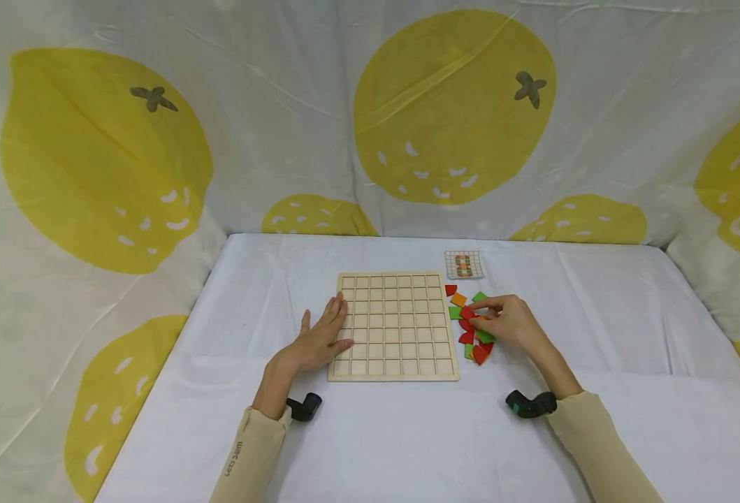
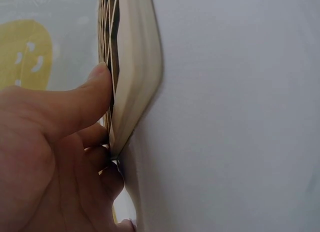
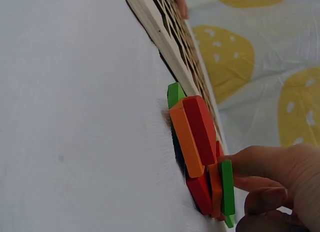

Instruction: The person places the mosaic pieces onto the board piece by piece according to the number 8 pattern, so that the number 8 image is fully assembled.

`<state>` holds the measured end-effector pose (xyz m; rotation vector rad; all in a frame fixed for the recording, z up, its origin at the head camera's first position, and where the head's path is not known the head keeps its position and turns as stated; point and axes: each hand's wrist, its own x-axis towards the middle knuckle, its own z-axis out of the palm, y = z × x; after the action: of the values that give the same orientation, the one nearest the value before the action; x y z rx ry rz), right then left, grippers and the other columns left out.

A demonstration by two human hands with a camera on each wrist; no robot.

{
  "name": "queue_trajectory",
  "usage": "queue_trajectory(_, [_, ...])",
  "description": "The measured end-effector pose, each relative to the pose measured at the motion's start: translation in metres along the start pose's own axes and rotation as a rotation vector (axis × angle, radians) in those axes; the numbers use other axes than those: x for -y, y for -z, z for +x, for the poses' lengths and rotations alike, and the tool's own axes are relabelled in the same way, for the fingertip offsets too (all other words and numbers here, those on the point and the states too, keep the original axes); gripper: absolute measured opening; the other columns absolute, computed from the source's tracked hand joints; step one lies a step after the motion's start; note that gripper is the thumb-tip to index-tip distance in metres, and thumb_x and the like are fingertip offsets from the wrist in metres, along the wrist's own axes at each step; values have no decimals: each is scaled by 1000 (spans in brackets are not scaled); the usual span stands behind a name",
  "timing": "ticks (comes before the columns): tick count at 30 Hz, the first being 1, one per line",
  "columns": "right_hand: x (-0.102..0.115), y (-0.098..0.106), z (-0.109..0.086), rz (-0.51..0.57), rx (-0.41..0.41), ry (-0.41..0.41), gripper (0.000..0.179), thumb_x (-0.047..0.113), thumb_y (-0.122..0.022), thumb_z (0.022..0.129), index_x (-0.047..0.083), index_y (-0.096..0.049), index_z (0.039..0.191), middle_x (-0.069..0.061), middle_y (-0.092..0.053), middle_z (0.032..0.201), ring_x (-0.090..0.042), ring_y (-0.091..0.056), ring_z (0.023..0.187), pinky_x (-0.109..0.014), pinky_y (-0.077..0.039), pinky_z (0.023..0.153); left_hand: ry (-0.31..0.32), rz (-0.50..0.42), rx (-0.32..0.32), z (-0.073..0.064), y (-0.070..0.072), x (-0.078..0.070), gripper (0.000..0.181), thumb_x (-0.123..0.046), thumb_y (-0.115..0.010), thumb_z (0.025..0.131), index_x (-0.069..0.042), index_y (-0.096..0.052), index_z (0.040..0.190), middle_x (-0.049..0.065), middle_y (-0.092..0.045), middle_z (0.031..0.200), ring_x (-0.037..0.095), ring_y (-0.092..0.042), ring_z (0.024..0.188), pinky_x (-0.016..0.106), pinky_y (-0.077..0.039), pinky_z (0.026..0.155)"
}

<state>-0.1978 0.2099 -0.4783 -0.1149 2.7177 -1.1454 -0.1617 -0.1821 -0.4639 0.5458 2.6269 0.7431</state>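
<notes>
My left hand (image 1: 318,342) lies over the left edge of a square wooden grid board (image 1: 393,381), its fingers extended. In the left wrist view, the thumb (image 2: 85,99) touches the board's side. At the board's right, my right hand (image 1: 509,323) is over a pile of small red, green and orange tiles. Its thumb and forefinger are apart beside a red tile (image 1: 467,313); whether they pinch it cannot be told. The right wrist view shows a green tile (image 3: 227,187) in front of the fingertips, which are partly hidden, and an orange tile (image 3: 187,142) nearer.
A small pattern card (image 1: 463,265) with a grid lies behind the tiles, near the board's far right corner. The white-clothed table (image 1: 407,440) ends at a lemon-print curtain (image 1: 454,105). Black wrist devices (image 1: 531,404) are on both arms.
</notes>
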Motion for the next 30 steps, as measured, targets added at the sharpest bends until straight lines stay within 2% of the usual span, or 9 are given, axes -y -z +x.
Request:
queue_trajectory(3, [-2,-3,0,10,-4,45,26,16,-79,90,7,-80,114,3,-41,59,-14,-39,58,-25,-29,55,2,0,1,0,0,0,78,-29,-51,109,4,-5,163,18,8,174,38,4,162,72,11,122])
queue_trajectory(7, [-3,-6,1,19,-26,66,27,19,-82,90,7,-80,114,3,-41,59,-13,-39,57,-24,-28,54,3,-2,7,0,1,1,79,-30,-51,109,4,-5,164,18,8,174,38,4,162,72,11,122])
queue_trajectory(16, [-3,-9,2,34,-57,62,26,21,-82,90,4,-81,111,4,-41,59,-12,-41,55,-22,-30,52,12,-7,24,-1,1,2,82,-30,-52,109,3,1,164,18,11,174,37,6,162,70,11,123])
queue_trajectory(23, [-3,-9,3,34,-50,68,28,21,-80,92,3,-79,113,4,-42,59,-12,-42,56,-21,-31,51,11,-10,20,0,1,1,82,-30,-51,110,3,2,163,18,11,174,38,6,162,70,11,123])
queue_trajectory(30, [6,-11,4,68,-50,66,29,23,-78,94,4,-78,116,2,-41,62,-14,-41,55,-22,-31,50,11,-9,21,0,0,1,82,-29,-51,110,3,2,163,18,11,174,37,6,163,70,11,123])
